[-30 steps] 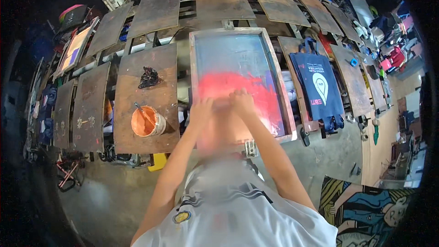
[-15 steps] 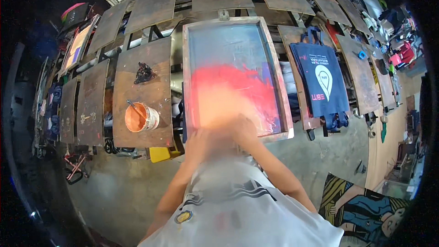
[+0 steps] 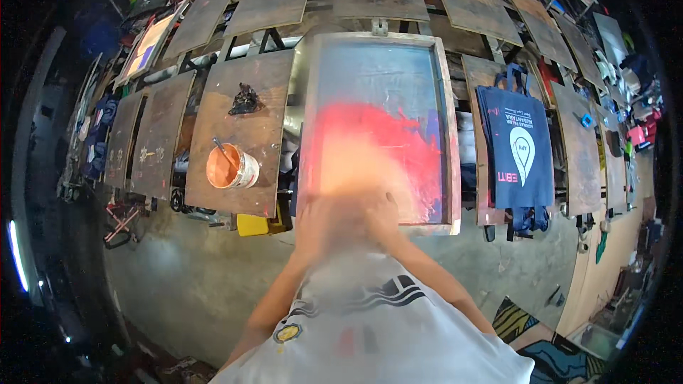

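A wooden screen-printing frame point(image 3: 450, 135) lies before me, its mesh bluish at the far end. Bright red-pink ink point(image 3: 420, 160) covers the near half, and a pale orange haze blurs its middle. At the frame's near edge, my left hand point(image 3: 311, 222) is closed at the left, its fingers partly smeared. My right hand point(image 3: 382, 219) is also closed, a little to the right, with curled fingers. Whatever lies between or under the hands is lost in the blur.
Left of the frame, a board point(image 3: 245, 121) bears a bucket of orange ink point(image 3: 242, 172) with a stick in it and a crumpled dark lump point(image 3: 245, 99). On the right lie stacked navy tote bags point(image 3: 516, 163). Several more boards stand in rows, and a yellow container point(image 3: 252, 225) sits below.
The whole view has shifted, so the frame, bucket and bags sit farther right in the picture. Both hands remain at the frame's near edge, and the ink patch looks much the same.
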{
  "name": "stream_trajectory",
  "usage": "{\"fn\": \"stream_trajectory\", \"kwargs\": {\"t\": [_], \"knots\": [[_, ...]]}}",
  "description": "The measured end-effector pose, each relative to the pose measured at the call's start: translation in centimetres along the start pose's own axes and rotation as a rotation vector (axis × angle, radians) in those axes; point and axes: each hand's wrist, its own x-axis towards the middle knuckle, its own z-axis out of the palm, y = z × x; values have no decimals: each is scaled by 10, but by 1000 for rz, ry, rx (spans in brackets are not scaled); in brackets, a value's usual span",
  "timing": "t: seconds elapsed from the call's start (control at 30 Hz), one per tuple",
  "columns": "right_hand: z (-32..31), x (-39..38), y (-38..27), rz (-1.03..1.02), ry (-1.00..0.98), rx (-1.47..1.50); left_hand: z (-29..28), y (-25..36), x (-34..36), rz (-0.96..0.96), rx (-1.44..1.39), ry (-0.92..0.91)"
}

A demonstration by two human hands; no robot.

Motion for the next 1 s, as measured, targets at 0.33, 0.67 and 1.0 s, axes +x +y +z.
{"fn": "stream_trajectory", "kwargs": {"t": [0.33, 0.67, 1.0], "knots": [[-27, 26, -2, 62, -310, 1, -6, -15, -9, 9, -52, -98], [-1, 34, -2, 69, -112, -60, 1, -32, 18, 73, -36, 72], [0, 5, -34, 158, -135, 28, -47, -27, 12, 111, -237, -170]]}}
